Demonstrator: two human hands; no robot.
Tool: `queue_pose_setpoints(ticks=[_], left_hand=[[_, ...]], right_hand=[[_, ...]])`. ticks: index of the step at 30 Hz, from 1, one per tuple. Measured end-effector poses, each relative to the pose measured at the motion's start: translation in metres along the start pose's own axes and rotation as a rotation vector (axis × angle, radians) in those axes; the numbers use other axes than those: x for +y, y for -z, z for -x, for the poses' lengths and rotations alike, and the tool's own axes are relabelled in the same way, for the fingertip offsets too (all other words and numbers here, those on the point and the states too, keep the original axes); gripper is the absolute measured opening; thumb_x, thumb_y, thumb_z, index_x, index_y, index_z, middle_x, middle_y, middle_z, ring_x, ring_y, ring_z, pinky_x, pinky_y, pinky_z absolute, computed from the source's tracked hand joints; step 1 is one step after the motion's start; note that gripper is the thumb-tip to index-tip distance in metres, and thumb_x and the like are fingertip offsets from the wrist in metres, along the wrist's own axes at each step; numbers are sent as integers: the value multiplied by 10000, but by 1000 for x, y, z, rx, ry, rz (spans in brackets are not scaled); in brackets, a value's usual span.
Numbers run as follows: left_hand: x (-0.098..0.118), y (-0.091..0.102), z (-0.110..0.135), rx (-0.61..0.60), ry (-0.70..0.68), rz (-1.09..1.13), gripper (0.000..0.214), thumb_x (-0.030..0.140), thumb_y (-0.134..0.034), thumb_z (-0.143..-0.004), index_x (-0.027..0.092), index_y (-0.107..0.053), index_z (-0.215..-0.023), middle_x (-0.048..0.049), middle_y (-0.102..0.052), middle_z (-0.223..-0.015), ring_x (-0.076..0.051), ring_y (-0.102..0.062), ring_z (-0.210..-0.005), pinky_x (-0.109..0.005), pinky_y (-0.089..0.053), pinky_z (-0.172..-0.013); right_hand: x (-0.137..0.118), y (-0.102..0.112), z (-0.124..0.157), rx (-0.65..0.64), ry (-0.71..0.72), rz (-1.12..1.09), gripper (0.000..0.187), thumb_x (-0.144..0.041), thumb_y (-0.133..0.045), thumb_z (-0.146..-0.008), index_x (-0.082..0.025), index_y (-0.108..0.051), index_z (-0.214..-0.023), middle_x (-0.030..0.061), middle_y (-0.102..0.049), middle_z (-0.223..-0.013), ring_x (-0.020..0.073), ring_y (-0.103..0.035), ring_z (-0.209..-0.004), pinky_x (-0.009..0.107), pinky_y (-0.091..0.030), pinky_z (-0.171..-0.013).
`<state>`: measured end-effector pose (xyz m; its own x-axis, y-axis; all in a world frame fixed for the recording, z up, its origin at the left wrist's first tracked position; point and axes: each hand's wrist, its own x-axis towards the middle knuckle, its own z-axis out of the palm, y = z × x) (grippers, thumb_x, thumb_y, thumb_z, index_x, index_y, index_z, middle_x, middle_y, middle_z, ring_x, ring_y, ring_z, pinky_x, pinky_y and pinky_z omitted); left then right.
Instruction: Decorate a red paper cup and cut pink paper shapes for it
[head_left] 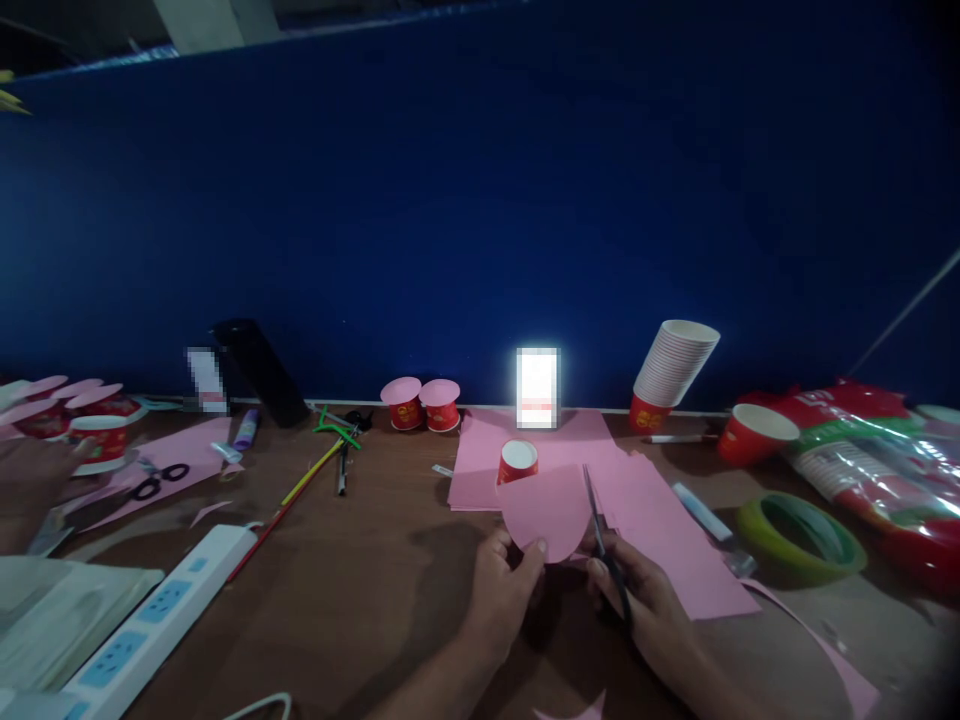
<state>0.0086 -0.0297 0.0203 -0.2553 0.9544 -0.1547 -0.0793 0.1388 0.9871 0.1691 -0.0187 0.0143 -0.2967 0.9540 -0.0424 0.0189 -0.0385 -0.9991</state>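
Note:
My left hand is closed in a pinch on the lower edge of a rounded piece of pink paper, held up over the table. My right hand is closed around black-handled scissors, whose blades point up along the paper's right edge. Just behind the paper stands a small red paper cup on a stack of pink sheets.
A tilted stack of white cups, a tipped red cup, a green tape ring and bagged cups lie to the right. Two pink-lidded cups stand by the blue wall. At left are a power strip, pencils, second scissors and another person's hand.

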Motion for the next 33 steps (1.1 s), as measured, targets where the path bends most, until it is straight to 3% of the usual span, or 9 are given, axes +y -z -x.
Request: queue_pose_setpoints(ticks=[7, 13, 22, 29, 33], left_hand=[[-4, 0, 0, -42, -91, -51, 206, 302, -615, -709, 106, -634, -769, -51, -652, -672, -145, -567, -601, -218, -421, -532], [-8, 1, -1, -37, -74, -105, 235, 330, -602, -715, 97, -619, -749, -44, -628, -630, -134, -533, -554, -226, -413, -520], [-12, 1, -4, -70, -141, -115, 221, 320, -582, -726, 104, -619, -697, -15, -591, -606, -115, -500, -549, -208, -389, -513], [-15, 1, -3, -88, -164, -155, 209, 310, -587, -727, 107, -630, -700, -6, -590, -589, -104, -490, -519, -201, -387, -505], [-16, 0, -2, -86, -176, -183, 205, 296, -583, -728, 102, -644, -707, -18, -610, -602, -112, -503, -535, -204, -398, -514]], right_hand=[[3, 1, 0, -8, 12, 61, 204, -372, -601, -791, -186, -522, -768, -41, -470, -603, 105, -437, -544, 201, -378, -487], [6, 1, 0, -12, 20, 123, 184, -360, -594, -793, -183, -545, -799, -39, -460, -607, 104, -427, -534, 195, -372, -469], [5, 2, 1, -29, 42, 154, 278, -319, -587, -804, -167, -558, -1035, -40, -470, -618, 112, -424, -545, 204, -373, -482], [4, 2, 1, -31, 22, 127, 323, -305, -622, -768, -173, -552, -1054, -42, -498, -622, 116, -445, -546, 201, -388, -486], [5, 2, 0, -10, 20, 160, 256, -310, -620, -758, -160, -577, -962, -33, -509, -615, 122, -455, -540, 206, -394, -477]])
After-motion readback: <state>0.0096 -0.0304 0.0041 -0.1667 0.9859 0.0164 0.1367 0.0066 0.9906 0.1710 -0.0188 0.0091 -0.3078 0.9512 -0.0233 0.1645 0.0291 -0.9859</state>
